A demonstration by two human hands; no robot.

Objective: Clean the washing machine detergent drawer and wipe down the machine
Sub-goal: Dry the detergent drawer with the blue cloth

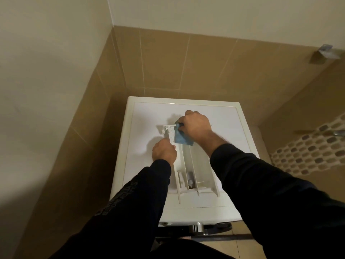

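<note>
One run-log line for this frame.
drawer on machine top | left hand steadies drawer | right hand wipes with blue cloth

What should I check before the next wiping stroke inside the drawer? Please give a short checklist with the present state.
1. Detergent drawer lies on the washing machine top: ok.
2. Left hand steadies the drawer's left wall: ok.
3. Right hand grips the blue cloth: ok.
4. Cloth touches the drawer's far end: ok.
5. Near compartments already clean: cannot tell.
</note>
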